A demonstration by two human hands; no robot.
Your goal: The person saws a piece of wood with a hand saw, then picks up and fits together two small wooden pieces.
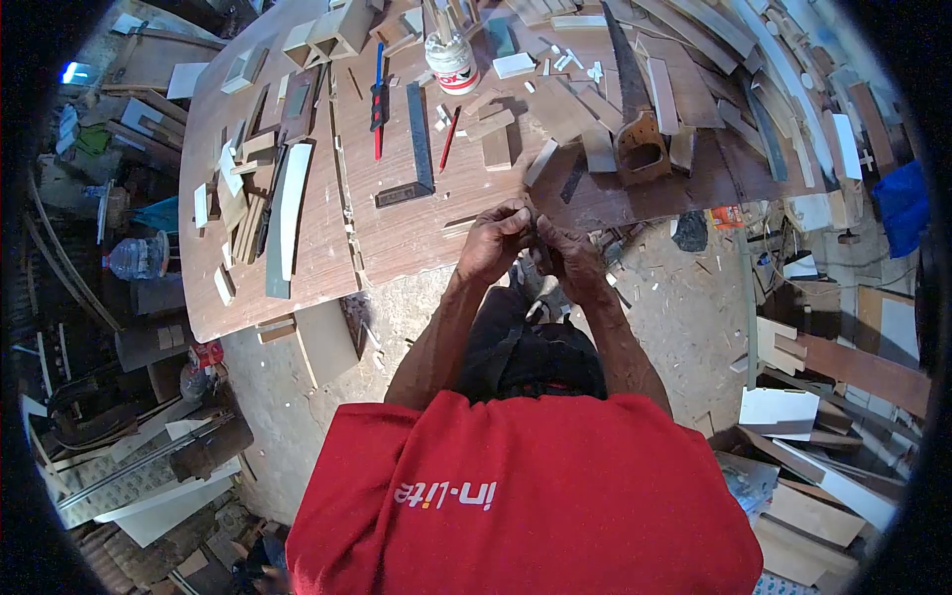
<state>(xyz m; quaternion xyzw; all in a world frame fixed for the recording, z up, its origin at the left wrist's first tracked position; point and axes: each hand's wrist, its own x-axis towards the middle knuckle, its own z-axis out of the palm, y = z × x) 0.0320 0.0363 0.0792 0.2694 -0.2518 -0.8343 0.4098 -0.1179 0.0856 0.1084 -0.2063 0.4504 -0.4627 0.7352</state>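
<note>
My left hand [495, 241] is closed in a pinch just off the table's front edge. Right beside it, my right hand [572, 262] is closed too, with its fingers bent inward. Something small and dark seems to sit between the fingertips, too hidden to name. Beyond the hands on the wooden table [307, 238] lie a try square [421, 139], a red pencil [450, 139] and a red and blue tool [378, 104]. A handsaw [635, 119] with a wooden handle rests to the right, near a small dark flat strip [572, 181].
A white jar [453, 67] holding sticks stands at the back. Wood offcuts [496, 139] and long white and dark strips [295, 210] lie around the tabletop. Boards [833, 496] are heaped at the right, and more scrap [178, 466] fills the left floor.
</note>
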